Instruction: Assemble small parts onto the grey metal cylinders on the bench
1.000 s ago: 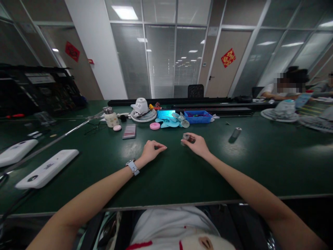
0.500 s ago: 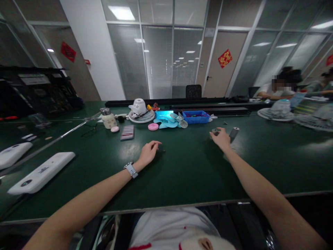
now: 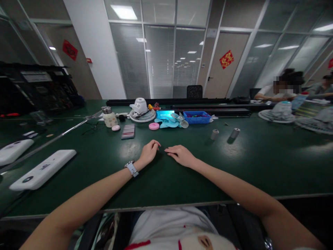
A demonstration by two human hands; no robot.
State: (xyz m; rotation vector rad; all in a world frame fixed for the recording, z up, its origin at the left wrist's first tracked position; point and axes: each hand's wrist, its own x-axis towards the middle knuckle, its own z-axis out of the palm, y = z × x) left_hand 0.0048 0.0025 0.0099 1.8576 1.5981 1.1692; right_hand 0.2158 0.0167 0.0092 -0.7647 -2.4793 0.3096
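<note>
My left hand (image 3: 150, 151), with a watch at the wrist, rests on the dark green table (image 3: 166, 187). Its fingers are loosely bent and apart, and I see nothing in them. Just to its right, my right hand (image 3: 181, 156) lies low over the tabletop, thumb and fingers drawn together at the tips. Whatever may be between those fingertips is hidden. Beyond the right hand, two small grey cylinders stand on the table: a shorter one (image 3: 214, 134) and a taller-looking one (image 3: 235, 133). Neither hand touches them.
Along the back are a blue tray (image 3: 197, 118), light blue fan blades (image 3: 170, 123), a lit phone (image 3: 165, 114), a pink disc (image 3: 154, 126) and a white fan part (image 3: 140, 105). A cream bottle (image 3: 110, 119) and long white device (image 3: 44, 170) sit left. A person (image 3: 275, 92) sits far right.
My right hand has let go of the shorter cylinder, leaving it standing, and moved left beside my left hand. It now covers a tiny item seen earlier there. My left hand has barely moved.
</note>
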